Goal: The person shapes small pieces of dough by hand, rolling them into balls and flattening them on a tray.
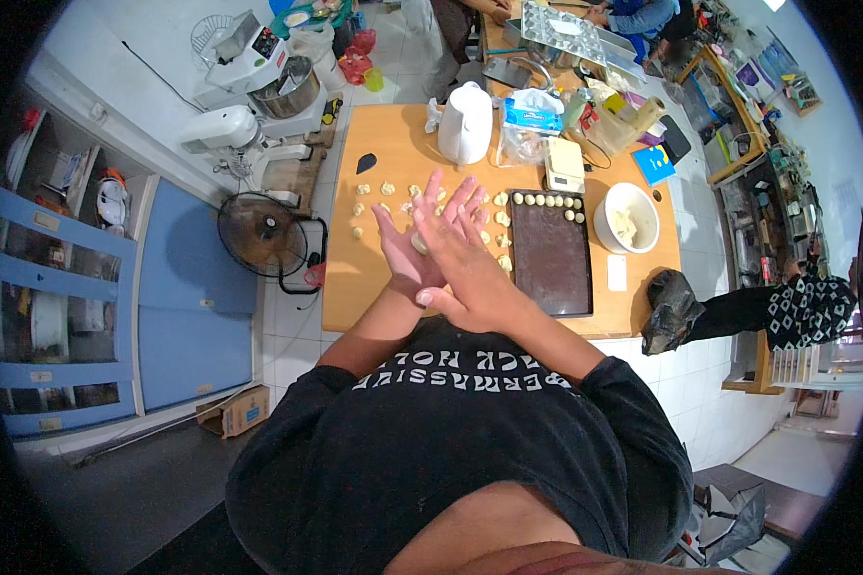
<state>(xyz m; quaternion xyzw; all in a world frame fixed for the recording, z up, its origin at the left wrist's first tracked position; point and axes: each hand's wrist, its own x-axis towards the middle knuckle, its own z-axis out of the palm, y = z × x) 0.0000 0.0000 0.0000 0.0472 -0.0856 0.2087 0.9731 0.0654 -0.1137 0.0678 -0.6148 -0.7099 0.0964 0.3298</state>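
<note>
Holding the left hand [400, 255] palm upward to the left of the tray [551, 264], stretching its fingers long and apart, seemingly to offer a broad, flat bed for a pale lump of dough [419, 244]. Laying the right hand [477, 273] slantwise across it, with fingers nearly straight and thumb out toward the left wrist, apparently to cover the lump from above. Resting the lump between the two palms, left of the tray, rather than pinching with fingertips, probably to round it without denting; showing only one edge of it, so leaving the amount of pressure impossible to tell.

Working above the wooden table [347, 292], left of the tray, likely to have a surface beneath in case of a slip. Spacing uneven dough pieces [504, 241] in loose rows left of the tray, perhaps against sticking together. Lining smooth dough balls [544, 201] along the tray's far edge, with two more just nearer by its far right corner, presumably for even spacing. Standing a white bowl [600, 222] to the right of the tray, probably for easy reach, and setting a kitchen scale [565, 165] just beyond the tray, seemingly out of the forearms' way.
</note>
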